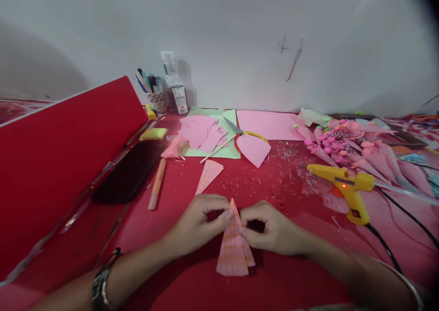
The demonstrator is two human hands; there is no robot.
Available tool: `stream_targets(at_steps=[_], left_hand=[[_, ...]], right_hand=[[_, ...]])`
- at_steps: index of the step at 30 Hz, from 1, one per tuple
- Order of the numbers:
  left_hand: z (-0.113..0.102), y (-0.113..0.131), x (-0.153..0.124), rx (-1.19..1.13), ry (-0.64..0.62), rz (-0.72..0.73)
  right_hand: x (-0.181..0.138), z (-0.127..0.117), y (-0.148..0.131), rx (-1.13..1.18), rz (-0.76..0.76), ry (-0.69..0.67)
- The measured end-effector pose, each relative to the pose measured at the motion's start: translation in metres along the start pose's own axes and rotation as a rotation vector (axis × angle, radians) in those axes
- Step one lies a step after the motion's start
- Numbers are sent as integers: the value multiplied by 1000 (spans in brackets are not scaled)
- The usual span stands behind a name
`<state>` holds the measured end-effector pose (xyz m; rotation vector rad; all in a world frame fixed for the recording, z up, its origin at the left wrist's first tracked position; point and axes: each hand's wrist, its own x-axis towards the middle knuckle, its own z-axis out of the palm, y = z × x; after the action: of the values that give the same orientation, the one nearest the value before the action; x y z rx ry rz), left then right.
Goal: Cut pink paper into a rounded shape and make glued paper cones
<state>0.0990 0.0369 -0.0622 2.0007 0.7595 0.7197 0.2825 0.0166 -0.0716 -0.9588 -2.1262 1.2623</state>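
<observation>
Between my hands is a folded piece of pink paper with an orange check pattern, its narrow tip pointing away from me and its wide end toward me. My left hand pinches it near the tip with thumb and forefinger. On the other side, my right hand pinches the paper's right edge, thumb in front. A second checked paper wedge lies flat just beyond my left hand. Past it are scissors with yellow and red handles, partly over a pink paper petal shape.
A yellow hot glue gun, its light lit, lies at right with its cable. Behind it are pink paper cones. At left are a dark phone, an orange stick and a red board. A bottle stands by a pen cup.
</observation>
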Motion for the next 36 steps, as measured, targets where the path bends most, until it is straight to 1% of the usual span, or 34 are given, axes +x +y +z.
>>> stream_targets(at_steps=[4,10,16,22,30,36], left_hand=[[0,1,1,-27,6,-16],[0,1,1,-50,18,-3],[-1,3,3,-77,91,-47],[-1,4,4,-101,77,-76],[1,4,4,-146,166,-156],[0,1,4,-202,191,-184]], right_hand=[[0,1,0,7,-5,3],[0,1,0,25,-15,-1],[0,1,1,31,-19,3],[0,1,1,37,-24,-9],[0,0,0,17,-17,-2],[0,-1,-1,22,-14,7]])
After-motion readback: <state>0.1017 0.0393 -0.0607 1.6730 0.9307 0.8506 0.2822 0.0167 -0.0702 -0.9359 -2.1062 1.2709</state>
